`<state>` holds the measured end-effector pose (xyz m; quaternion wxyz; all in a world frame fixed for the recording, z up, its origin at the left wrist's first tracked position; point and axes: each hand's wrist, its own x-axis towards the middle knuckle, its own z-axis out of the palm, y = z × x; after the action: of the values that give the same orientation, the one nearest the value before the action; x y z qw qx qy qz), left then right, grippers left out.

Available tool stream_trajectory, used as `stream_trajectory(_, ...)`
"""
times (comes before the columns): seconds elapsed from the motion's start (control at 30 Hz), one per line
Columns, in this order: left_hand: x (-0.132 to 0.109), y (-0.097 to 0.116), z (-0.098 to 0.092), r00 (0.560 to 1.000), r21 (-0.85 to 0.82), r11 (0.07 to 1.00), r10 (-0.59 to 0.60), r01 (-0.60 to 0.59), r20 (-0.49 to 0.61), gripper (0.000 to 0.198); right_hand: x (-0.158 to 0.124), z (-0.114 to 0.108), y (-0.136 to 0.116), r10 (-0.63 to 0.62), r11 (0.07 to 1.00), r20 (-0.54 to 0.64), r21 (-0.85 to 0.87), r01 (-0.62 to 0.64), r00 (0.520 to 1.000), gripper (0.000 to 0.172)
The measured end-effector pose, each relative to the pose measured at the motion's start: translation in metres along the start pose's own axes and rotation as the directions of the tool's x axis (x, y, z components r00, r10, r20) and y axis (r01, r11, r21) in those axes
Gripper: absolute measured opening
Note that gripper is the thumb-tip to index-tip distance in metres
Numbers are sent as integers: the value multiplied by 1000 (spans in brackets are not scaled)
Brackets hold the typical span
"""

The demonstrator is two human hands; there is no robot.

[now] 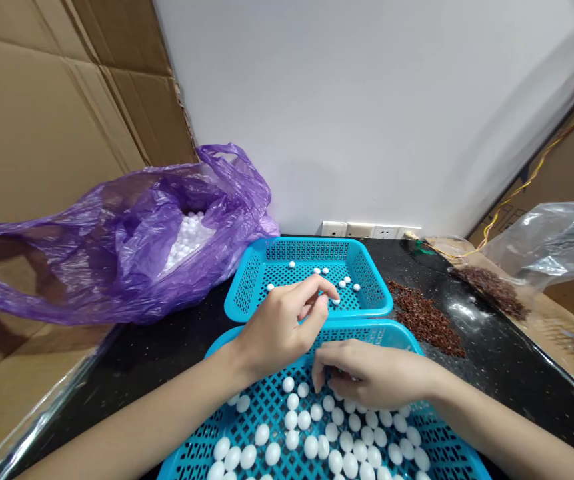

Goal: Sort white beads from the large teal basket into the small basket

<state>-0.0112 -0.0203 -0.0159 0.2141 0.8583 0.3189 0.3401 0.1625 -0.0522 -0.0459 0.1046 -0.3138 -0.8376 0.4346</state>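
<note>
Balls (291, 420) lie in the near basket (367, 325), fewer in the far basket (311, 251). They look light, hard and slippery; best pinch their sides. Left hand (287, 323) and right hand (374, 373) are half curled; I can't tell if they hold any.

It's a black, glossy worktop (159, 347), its surface flecked with small pale specks and catching a bright patch of light on the right. Two blue plastic baskets sit on it in the middle, one behind the other: the near basket (367, 327) takes up the front, and the far basket (311, 250) stands just beyond. Over on the left slumps a crumpled purple bag (137, 233), close by the far basket. Right of the baskets, a loose patch of reddish-brown flakes (424, 317) lies spread straight on the black surface.
</note>
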Motion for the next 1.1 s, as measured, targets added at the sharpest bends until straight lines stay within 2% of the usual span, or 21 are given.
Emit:
stream_trajectory(0.17, 0, 0, 1, 1000, 7, 1000, -23, 23, 17, 18, -1, 2, 0, -46, 993, 32, -105, 49, 998, 31)
stream_trajectory(0.37, 0, -1, 1, 1000, 7, 1000, -22, 22, 19, 18, -1, 3, -1, -180, 979, -6, -100, 178, 984, 39)
stream_trajectory(0.43, -1, -2, 1, 1000, 6, 1000, -18, 18, 17, 17, -1, 3, -2, -191, 976, -8, -105, 189, 982, 40)
stream_trajectory(0.63, 0, 0, 1, 1000, 11, 1000, -7, 7, 7, 16, -1, 4, -2, -171, 975, -39, -151, 164, 984, 41)
stream_trajectory(0.77, 0, 1, 0, 1000, -3, 1000, -3, 3, 5, 17, -1, 3, -6, -136, 981, -106, -151, 119, 985, 43)
stream_trajectory(0.93, 0, 1, -5, 999, -61, 998, -18, 16, -34, 23, -1, 0, -16, -109, 993, -227, -72, 95, 968, 30)
stream_trajectory(1.1, -1, 0, -6, 998, -120, 991, -57, 52, -40, 22, -4, -4, -21, -62, 997, -199, -48, 54, 978, 37)
